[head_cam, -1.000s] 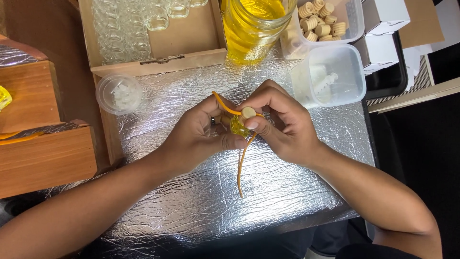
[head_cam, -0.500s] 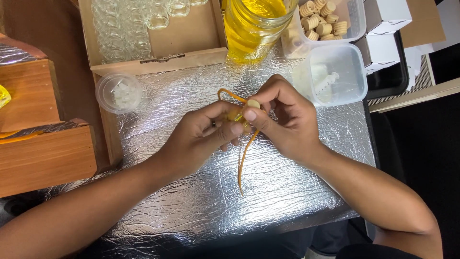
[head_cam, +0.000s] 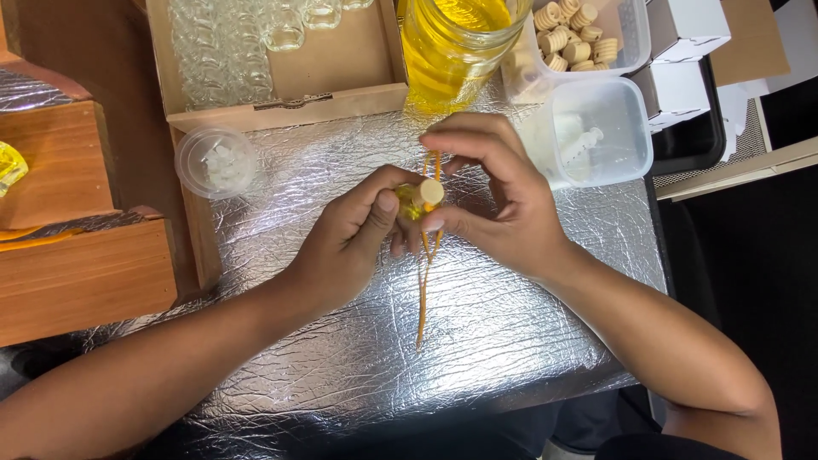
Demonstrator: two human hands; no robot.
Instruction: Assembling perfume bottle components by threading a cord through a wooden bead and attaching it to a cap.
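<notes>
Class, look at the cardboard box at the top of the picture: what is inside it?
The cardboard box holds rows of small clear glass bottles on its left side; its right part shows bare cardboard. The picture's top edge cuts off the rest.

The fingers [head_cam: 400, 223] cover most of the small yellow bottle [head_cam: 412, 202], leaving only its cork clear. The big yellow jar [head_cam: 452, 51] is cut off at the top edge; the clear tub [head_cam: 588, 132] perhaps holds a syringe.
</notes>
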